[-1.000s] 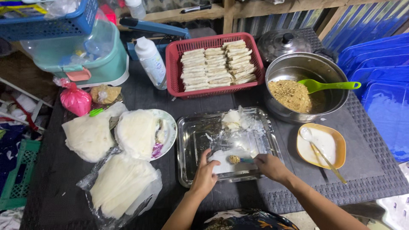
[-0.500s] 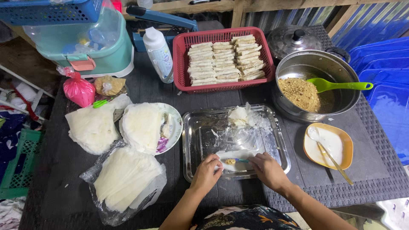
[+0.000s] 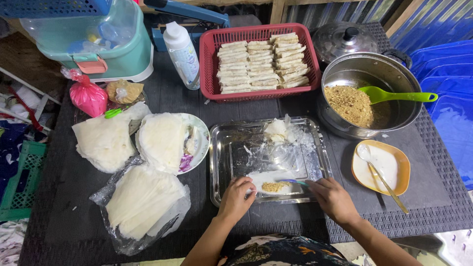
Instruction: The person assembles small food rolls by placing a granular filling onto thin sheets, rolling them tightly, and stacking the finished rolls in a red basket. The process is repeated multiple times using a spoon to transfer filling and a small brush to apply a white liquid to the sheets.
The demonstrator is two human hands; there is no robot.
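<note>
One dark woven mat (image 3: 276, 224) covers the whole table under the hands, with blue crates (image 3: 446, 83) stacked far beyond the right hand and a green crate (image 3: 22, 182) on the floor well off past the left hand. Straight ahead of both hands, at the far edge, sits a red basket (image 3: 212, 59) packed with rows of pale finished rolls (image 3: 263, 59); a teal tub (image 3: 106, 42) and a white bottle (image 3: 181, 54) stand to the left of it. Ahead of the right hand is a steel pot (image 3: 394, 81) holding brown crumbly filling (image 3: 351, 104) and a green spoon (image 3: 394, 94), its lid (image 3: 342, 42) behind it. The steel tray (image 3: 221, 162) lies directly before the hands. Left of the left hand are a bag of wrappers (image 3: 143, 202), a second stack (image 3: 106, 143) and a plate (image 3: 199, 143) with more. Just beyond the right hand sits an orange dish (image 3: 404, 170) of white paste with a spoon (image 3: 384, 177). The wrapper (image 3: 273, 178), the thing in hand, lies flat at the tray's near edge between the hands: thin, white, translucent, with a small heap of brown filling at its middle. The left hand (image 3: 236, 197) is curled, fingertips pinching the wrapper's left end; the right hand (image 3: 332, 197) is loosely closed, fingertips on its right end.
</note>
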